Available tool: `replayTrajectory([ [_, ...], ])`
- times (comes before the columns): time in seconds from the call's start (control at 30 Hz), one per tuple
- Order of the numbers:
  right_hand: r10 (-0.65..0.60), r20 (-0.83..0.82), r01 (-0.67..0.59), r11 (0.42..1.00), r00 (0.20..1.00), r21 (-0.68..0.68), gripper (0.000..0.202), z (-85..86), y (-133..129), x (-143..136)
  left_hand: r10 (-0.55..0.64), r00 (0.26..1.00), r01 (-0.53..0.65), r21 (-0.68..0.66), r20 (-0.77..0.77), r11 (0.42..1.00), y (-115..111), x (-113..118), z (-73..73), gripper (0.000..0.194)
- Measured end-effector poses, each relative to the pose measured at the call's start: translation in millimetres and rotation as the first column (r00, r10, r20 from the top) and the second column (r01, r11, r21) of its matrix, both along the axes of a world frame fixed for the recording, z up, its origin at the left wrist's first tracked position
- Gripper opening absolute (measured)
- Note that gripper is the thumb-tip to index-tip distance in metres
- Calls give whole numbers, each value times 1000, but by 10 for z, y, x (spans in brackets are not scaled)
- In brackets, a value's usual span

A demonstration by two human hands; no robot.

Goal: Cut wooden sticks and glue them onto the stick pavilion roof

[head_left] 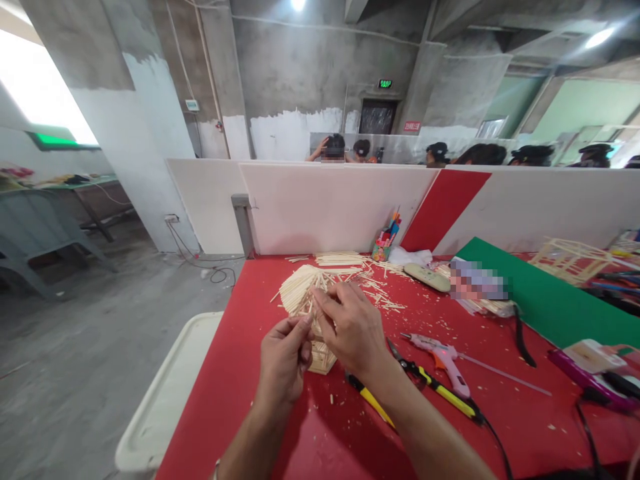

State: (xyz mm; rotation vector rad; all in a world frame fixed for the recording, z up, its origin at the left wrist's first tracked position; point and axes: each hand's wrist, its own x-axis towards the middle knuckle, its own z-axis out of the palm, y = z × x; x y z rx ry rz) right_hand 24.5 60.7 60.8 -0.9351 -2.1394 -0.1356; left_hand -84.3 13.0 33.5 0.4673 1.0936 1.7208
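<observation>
A small model built of thin wooden sticks (299, 288) stands on the red table (225, 373), its fan-like roof of side-by-side sticks facing up. My left hand (286, 357) is in front of the model, thumb and forefinger pinched together at its near side. Over the model's right side, my right hand (353, 327) has thumb and fingertips closed at the roof frame. What lies between the fingertips of either hand is too small to make out. Both hands partly hide the model's lower part.
Loose sticks (340, 259) lie behind the model. To the right are a pink glue gun (453, 367), yellow-handled pliers (440, 390), a yellow tool (375, 403), a green board (530, 293) and a stick frame (570, 260). A pen cup (381, 248) stands by the white partition (330, 207).
</observation>
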Motion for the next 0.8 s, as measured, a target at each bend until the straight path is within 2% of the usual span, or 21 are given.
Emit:
replayTrajectory([
  [0.2,-11,17,11,1000,1000,-11,29,3,0,-25,-24,999,24,-6,36,1000,-6,3,22,31],
  [0.4,-8,0,8,1000,1000,-11,29,-23,16,-28,-37,998,36,34,41,999,-4,0,-19,27],
  [0.8,-5,-24,5,1000,1000,-4,30,-56,20,-28,-64,996,62,28,61,998,20,2,-12,33],
])
